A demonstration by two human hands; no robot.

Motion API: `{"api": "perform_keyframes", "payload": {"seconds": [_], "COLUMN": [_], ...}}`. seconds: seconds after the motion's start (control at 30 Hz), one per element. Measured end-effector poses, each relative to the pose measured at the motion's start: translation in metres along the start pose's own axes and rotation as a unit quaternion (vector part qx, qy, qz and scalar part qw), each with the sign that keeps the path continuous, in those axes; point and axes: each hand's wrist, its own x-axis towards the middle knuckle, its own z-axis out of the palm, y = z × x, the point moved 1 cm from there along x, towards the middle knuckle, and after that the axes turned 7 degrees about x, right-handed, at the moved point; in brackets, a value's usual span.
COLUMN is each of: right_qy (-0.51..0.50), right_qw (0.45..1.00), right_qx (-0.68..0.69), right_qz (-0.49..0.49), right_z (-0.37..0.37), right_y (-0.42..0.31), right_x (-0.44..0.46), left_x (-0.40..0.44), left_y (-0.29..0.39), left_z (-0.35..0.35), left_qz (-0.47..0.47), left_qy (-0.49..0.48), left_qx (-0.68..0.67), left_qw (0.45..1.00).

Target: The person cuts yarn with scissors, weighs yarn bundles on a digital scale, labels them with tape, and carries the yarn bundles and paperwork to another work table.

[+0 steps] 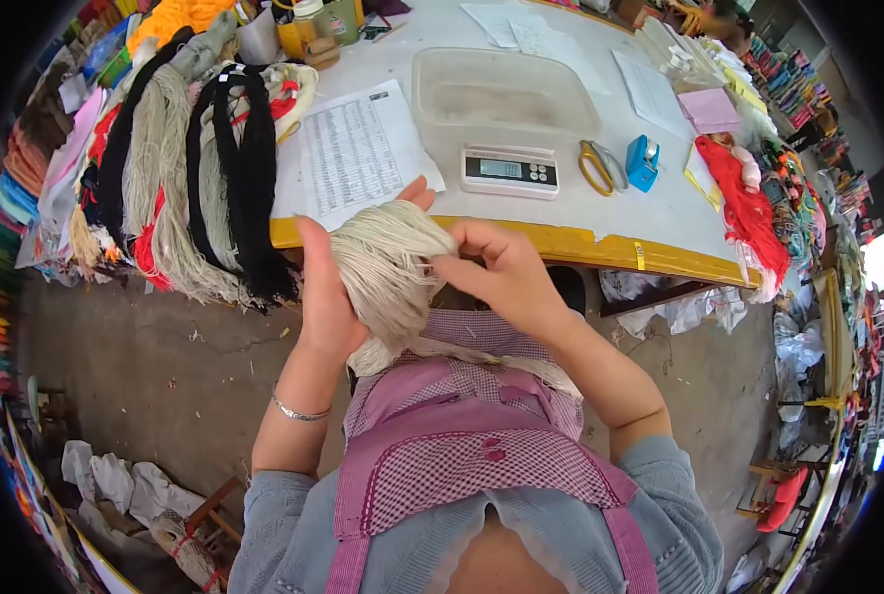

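A thick hank of cream yarn (390,259) is held up in front of my apron, just below the table's front edge. My left hand (328,297) cradles it from the left and behind, thumb up along its side and fingertips showing above. The fingers of my right hand (496,272) are bent and pinch at the hank's right side, where some strands look gathered. Part of the right fingertips is hidden against the yarn. More cream yarn (541,370) lies across my lap, over the purple checked apron.
On the table, a digital scale (509,171) sits before a clear plastic tub (506,61). Scissors (602,168) and a blue tape dispenser (643,163) stand to its right. A printed sheet (358,148) lies left. Black skeins (254,168) and red yarn (744,203) overhang the edge.
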Motion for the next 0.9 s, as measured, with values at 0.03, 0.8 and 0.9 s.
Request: {"api": "perform_keyframes", "payload": {"seconds": [0.03, 0.8, 0.9], "right_qy": [0.003, 0.043, 0.028], "right_qw": [1.000, 0.979, 0.986], "right_qx": [-0.002, 0.192, 0.151], "right_qz": [0.003, 0.052, 0.066], "right_z": [-0.001, -0.004, 0.000], "right_y": [-0.003, 0.008, 0.008], "right_x": [-0.001, 0.011, 0.013], "left_x": [0.000, 0.000, 0.000], "left_y": [-0.005, -0.021, -0.024], "left_z": [-0.004, -0.029, -0.031], "left_qz": [-0.002, 0.006, 0.038], "left_qy": [-0.001, 0.171, 0.168], "left_qx": [-0.004, 0.167, 0.203], "left_qw": [1.000, 0.971, 0.964]}}
